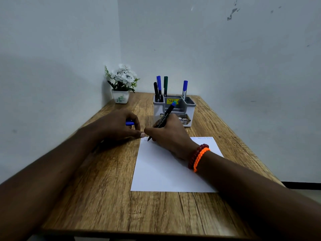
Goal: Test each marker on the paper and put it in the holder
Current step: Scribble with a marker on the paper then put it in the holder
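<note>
My right hand (pixel 169 136) grips a black marker with a blue end (pixel 164 117), its tip touching the top left corner of the white paper (pixel 166 173). Faint zigzag marks run along the paper's top edge. My left hand (pixel 119 125) holds the blue cap (pixel 130 123) in curled fingers, with a fingertip resting on the table beside the paper's corner. The grey and white holder (pixel 188 108) stands behind the paper with several markers upright in it: a black one, a green one and two blue ones.
A small white pot of white flowers (pixel 121 84) stands in the far left corner of the wooden table (pixel 97 180). Walls close off the table's back and left sides. Bracelets circle my right wrist.
</note>
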The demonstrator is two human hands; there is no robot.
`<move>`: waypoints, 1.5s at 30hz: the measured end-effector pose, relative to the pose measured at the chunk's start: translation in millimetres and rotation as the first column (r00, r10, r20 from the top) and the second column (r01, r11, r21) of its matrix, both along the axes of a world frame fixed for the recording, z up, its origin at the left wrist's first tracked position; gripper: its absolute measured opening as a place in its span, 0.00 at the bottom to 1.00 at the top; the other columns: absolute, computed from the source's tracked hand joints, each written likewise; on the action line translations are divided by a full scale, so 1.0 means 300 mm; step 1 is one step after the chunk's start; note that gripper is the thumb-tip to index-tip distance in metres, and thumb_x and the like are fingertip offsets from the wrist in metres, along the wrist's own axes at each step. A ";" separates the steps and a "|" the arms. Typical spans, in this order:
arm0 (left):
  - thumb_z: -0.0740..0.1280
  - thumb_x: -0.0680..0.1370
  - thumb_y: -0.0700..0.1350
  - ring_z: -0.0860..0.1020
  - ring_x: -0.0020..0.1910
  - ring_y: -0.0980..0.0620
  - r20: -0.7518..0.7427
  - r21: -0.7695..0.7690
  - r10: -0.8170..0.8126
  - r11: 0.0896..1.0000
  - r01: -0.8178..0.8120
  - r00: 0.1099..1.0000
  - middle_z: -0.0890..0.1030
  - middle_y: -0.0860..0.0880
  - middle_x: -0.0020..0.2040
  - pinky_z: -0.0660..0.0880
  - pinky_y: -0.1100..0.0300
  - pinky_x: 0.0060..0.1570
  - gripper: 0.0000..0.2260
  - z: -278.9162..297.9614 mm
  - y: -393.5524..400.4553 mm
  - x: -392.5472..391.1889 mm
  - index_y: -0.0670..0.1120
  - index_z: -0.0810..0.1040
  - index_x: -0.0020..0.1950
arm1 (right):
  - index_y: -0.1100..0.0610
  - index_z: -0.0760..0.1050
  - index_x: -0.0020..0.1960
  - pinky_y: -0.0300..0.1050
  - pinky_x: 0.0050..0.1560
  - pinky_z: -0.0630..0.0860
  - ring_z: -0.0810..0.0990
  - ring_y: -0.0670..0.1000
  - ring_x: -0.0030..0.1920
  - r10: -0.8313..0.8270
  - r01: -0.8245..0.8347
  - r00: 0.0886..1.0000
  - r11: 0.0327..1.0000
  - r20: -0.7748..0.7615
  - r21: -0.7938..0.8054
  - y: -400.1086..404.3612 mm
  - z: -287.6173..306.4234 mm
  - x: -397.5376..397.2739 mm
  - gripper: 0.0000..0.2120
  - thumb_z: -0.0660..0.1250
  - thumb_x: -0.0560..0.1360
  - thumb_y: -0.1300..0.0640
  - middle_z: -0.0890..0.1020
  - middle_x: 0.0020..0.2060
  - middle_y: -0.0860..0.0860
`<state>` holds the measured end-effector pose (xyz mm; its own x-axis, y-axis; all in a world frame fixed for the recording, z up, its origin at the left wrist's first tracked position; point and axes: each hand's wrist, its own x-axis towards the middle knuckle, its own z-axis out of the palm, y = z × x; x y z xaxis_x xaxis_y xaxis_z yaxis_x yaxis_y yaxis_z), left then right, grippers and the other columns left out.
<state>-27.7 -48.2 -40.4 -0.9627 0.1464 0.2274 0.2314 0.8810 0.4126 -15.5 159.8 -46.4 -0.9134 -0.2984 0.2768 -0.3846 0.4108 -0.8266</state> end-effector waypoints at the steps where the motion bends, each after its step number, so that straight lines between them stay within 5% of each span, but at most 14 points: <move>1: 0.79 0.69 0.59 0.76 0.54 0.55 0.003 0.004 -0.002 1.000 0.002 1.000 0.79 0.57 0.50 0.70 0.57 0.51 0.14 0.000 0.000 0.001 0.53 0.85 0.47 | 0.57 0.75 0.39 0.65 0.43 0.82 0.86 0.62 0.42 0.003 -0.003 1.000 1.000 0.001 -0.002 0.001 0.001 0.001 0.12 0.78 0.74 0.56 0.85 0.42 0.64; 6: 0.79 0.68 0.61 0.77 0.56 0.55 0.015 0.008 0.000 1.000 0.000 1.000 0.81 0.57 0.52 0.72 0.55 0.53 0.14 -0.006 -0.004 0.001 0.54 0.85 0.45 | 0.55 0.73 0.41 0.62 0.47 0.85 0.87 0.59 0.46 -0.017 0.016 1.000 1.000 -0.002 -0.013 0.007 0.000 0.001 0.13 0.77 0.75 0.56 0.85 0.43 0.61; 13: 0.78 0.69 0.60 0.76 0.57 0.54 0.018 0.002 0.013 1.000 -0.013 1.000 0.80 0.57 0.53 0.71 0.55 0.53 0.14 -0.005 -0.004 -0.001 0.53 0.85 0.46 | 0.59 0.76 0.39 0.62 0.41 0.82 0.82 0.56 0.35 -0.009 0.009 1.000 1.000 -0.009 0.001 0.004 -0.002 -0.003 0.12 0.77 0.74 0.56 0.85 0.39 0.62; 17: 0.78 0.69 0.60 0.77 0.58 0.53 0.026 0.008 0.007 1.000 -0.007 1.000 0.79 0.57 0.52 0.72 0.54 0.55 0.13 -0.004 -0.002 0.001 0.53 0.84 0.46 | 0.58 0.76 0.43 0.58 0.42 0.83 0.87 0.59 0.43 -0.029 0.029 1.000 0.999 -0.007 -0.014 0.006 -0.007 -0.005 0.11 0.77 0.74 0.55 0.85 0.41 0.60; 21: 0.78 0.68 0.61 0.77 0.58 0.53 0.030 0.012 0.005 1.000 -0.005 1.000 0.80 0.57 0.53 0.74 0.52 0.58 0.14 -0.003 -0.004 0.002 0.54 0.84 0.45 | 0.58 0.75 0.39 0.59 0.43 0.83 0.85 0.55 0.39 -0.028 0.029 0.999 0.999 -0.037 0.017 0.010 0.001 -0.005 0.12 0.77 0.75 0.56 0.85 0.40 0.60; 27: 0.78 0.68 0.62 0.78 0.60 0.51 0.043 0.019 0.008 1.000 -0.009 0.999 0.80 0.56 0.54 0.75 0.46 0.63 0.14 0.001 -0.002 0.001 0.55 0.84 0.44 | 0.58 0.79 0.39 0.42 0.30 0.77 0.80 0.45 0.27 0.041 -0.038 0.996 0.999 0.082 -0.033 0.039 -0.006 -0.024 0.08 0.75 0.75 0.58 0.87 0.34 0.54; 32: 0.78 0.68 0.61 0.77 0.58 0.53 0.036 0.017 0.008 1.000 -0.008 0.999 0.79 0.58 0.51 0.73 0.53 0.56 0.13 0.000 0.000 0.006 0.54 0.85 0.45 | 0.66 0.83 0.42 0.42 0.28 0.73 0.78 0.51 0.29 0.044 -0.032 0.993 0.993 0.106 -0.113 0.045 -0.019 -0.040 0.11 0.73 0.75 0.57 0.86 0.35 0.60; 38: 0.79 0.68 0.62 0.77 0.61 0.51 0.049 0.032 0.012 0.999 -0.013 0.999 0.80 0.56 0.54 0.75 0.45 0.64 0.13 -0.001 -0.002 0.005 0.56 0.84 0.44 | 0.64 0.84 0.40 0.38 0.25 0.72 0.76 0.45 0.25 0.048 -0.043 0.993 0.998 0.109 -0.053 0.046 -0.021 -0.049 0.10 0.75 0.74 0.57 0.84 0.32 0.56; 45: 0.79 0.69 0.60 0.77 0.60 0.51 0.047 0.028 0.020 0.999 -0.021 0.999 0.80 0.55 0.55 0.75 0.46 0.64 0.12 0.002 0.006 0.012 0.55 0.84 0.44 | 0.62 0.83 0.40 0.38 0.28 0.74 0.79 0.43 0.27 0.039 -0.038 0.998 0.999 0.042 -0.031 0.036 -0.028 -0.047 0.09 0.77 0.73 0.57 0.84 0.31 0.52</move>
<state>-24.1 -46.5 -39.8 -0.9751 0.1204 0.1861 0.1932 0.8733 0.4472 -29.7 170.5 -54.8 -0.9127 -0.3256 0.2471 -0.3638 0.3713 -0.8543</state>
